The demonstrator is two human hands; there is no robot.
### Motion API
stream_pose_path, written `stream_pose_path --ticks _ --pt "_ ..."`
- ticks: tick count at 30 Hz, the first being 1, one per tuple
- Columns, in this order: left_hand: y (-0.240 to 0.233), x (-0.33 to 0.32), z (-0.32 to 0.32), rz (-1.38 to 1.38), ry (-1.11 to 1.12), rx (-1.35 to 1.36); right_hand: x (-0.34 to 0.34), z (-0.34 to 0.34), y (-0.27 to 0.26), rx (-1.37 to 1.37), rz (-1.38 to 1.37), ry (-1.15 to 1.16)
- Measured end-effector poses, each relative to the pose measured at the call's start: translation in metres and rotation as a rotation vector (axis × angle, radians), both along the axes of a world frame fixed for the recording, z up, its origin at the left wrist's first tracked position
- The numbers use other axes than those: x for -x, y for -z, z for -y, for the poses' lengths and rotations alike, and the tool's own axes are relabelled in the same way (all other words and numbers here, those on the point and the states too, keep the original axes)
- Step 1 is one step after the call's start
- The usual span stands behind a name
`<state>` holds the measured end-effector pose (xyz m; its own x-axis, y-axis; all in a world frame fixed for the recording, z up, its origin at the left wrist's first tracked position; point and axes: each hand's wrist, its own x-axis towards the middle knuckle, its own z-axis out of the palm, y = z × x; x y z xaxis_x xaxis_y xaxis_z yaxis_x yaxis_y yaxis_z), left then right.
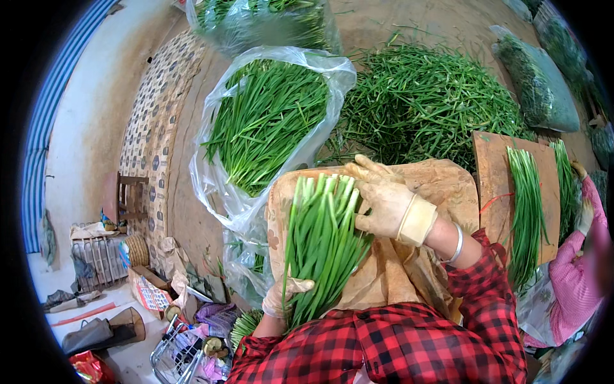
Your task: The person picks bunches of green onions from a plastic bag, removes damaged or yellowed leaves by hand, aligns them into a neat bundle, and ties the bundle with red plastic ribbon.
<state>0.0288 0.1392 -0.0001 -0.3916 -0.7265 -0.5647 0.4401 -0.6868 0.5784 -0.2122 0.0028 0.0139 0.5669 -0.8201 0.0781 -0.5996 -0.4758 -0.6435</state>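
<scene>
A bunch of green garlic chives (326, 240) lies over a cloth-covered work surface (427, 180), pale cut ends pointing away from me. My left hand (288, 294), in a pale glove, grips the leafy part low on the bunch, its thumb across the leaves. Beside the pale ends, on the right, is my gloved right hand (381, 206), fingers spread and partly bent; its fingertips are close to the stalks, and whether they touch is unclear. A yellowish band circles the glove's cuff, with a silver bangle above it on the wrist.
Ahead stands an open plastic bag (273, 125) of chives, beside a loose heap of green leaves (431, 101). To the right, a wooden board (494, 211) bears another bunch (525, 211). A co-worker's pink sleeve (568, 283) reaches in there. A wire basket (177, 353) stands lower left.
</scene>
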Motion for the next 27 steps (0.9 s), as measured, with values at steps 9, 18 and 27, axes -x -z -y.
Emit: stream_pose_path --ticks 9,18,27 --pt "0.011 -0.001 0.001 0.011 0.087 0.009 0.007 0.023 0.028 -0.039 0.392 0.092" --pt "-0.004 0.011 0.016 0.347 0.186 0.214 0.046 0.054 -0.027 0.319 0.124 0.050" --pt "-0.019 0.017 0.017 0.266 0.200 0.141 -0.014 0.010 -0.016 0.158 0.045 -0.062"
